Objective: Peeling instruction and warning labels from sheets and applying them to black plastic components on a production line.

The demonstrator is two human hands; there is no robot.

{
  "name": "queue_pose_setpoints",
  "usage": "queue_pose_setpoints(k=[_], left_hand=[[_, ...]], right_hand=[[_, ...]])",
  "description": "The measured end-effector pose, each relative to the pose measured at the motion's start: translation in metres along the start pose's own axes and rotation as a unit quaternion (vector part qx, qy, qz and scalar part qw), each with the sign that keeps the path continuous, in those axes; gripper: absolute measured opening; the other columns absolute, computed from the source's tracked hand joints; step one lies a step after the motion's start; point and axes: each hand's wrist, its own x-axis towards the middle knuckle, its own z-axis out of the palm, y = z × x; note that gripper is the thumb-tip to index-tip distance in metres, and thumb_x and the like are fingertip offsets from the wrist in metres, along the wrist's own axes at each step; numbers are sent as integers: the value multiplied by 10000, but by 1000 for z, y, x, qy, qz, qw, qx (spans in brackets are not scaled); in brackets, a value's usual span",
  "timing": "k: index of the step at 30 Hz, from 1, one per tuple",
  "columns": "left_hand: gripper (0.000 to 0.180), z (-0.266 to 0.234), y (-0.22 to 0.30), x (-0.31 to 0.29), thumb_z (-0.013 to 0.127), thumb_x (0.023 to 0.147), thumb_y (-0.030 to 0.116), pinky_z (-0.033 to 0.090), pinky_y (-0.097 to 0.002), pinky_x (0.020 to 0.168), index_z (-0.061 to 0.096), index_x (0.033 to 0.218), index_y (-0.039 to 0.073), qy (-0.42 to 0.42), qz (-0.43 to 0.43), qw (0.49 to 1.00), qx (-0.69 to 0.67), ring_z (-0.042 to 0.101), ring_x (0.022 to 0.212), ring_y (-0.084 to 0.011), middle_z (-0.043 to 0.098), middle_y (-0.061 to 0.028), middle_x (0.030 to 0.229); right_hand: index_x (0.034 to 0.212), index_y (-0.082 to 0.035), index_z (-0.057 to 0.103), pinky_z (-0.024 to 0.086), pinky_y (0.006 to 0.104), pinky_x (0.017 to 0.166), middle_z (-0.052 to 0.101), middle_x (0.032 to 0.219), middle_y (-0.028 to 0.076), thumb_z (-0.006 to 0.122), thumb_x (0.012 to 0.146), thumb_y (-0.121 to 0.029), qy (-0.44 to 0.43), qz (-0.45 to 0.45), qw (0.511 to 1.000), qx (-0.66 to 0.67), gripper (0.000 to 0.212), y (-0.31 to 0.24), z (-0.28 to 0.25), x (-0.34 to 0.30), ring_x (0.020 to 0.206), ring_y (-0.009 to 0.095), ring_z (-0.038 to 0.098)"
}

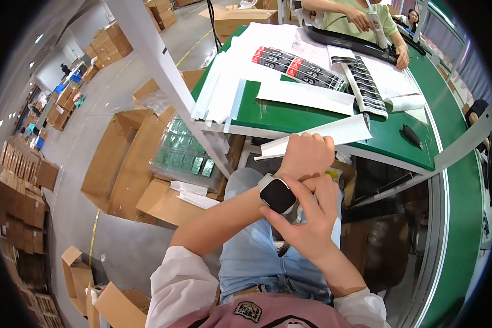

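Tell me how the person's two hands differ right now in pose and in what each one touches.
The left hand is closed in a loose fist and grips a folded white paper strip; the right hand has its fingers spread and holds nothing. The left wrist bears a smartwatch with a dark square face; the right hand's fingers press on that watch and its band. The left hand lies nearer the green table. Both are bare.

Glossy black glass face on the smartwatch (277, 194), with pale matt strap – smooth. Above the smartwatch, matt white paper sleeve (317, 138) held in left hand (307, 154). Beyond it, smooth green tabletop (311, 117), slightly shiny. Left of the smartwatch, rough brown cardboard boxes (131, 164) – dull.
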Motion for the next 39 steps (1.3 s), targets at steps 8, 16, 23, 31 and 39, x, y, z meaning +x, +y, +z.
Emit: queue_pose_setpoints(k=[8,16,23,31,39], left_hand=[[152,-8,-6,3,663,743,166,493,-334,487,530,758,94,-21,-15,997,-71,668,633,-204,627,-35,689],[227,-45,-30,-21,703,872,91,509,-290,601,597,1038,-21,141,-195,706,-666,643,700,-147,685,-53,874],[214,-12,-30,-56,684,901,76,481,-235,680,602,1086,6,217,-318,514,-766,589,766,-83,662,-28,893],[208,2,-22,-82,703,895,105,500,-251,694,628,1065,10,178,-399,524,-731,610,790,-95,684,-54,906],[369,-86,-4,-89,747,789,104,528,-322,758,648,1144,80,71,-92,924,-365,681,874,-215,686,-117,1047]], right_hand=[[1078,-33,672,409,346,725,514,901,71,880,603,-215,-25,24,999,1,550,1,-6,-2,830,230,496],[1397,-34,412,427,293,895,495,1246,95,649,909,-202,190,386,867,250,568,80,0,-46,1038,155,520],[1241,38,551,509,334,879,639,1157,110,510,995,-190,116,365,807,450,338,94,-4,-50,1031,183,614],[1064,34,632,478,267,833,651,961,40,628,916,-56,114,324,870,354,173,71,-4,-35,887,128,605],[1096,-12,651,484,275,742,643,857,92,670,821,7,1,202,955,215,277,65,-39,-18,799,175,623]])
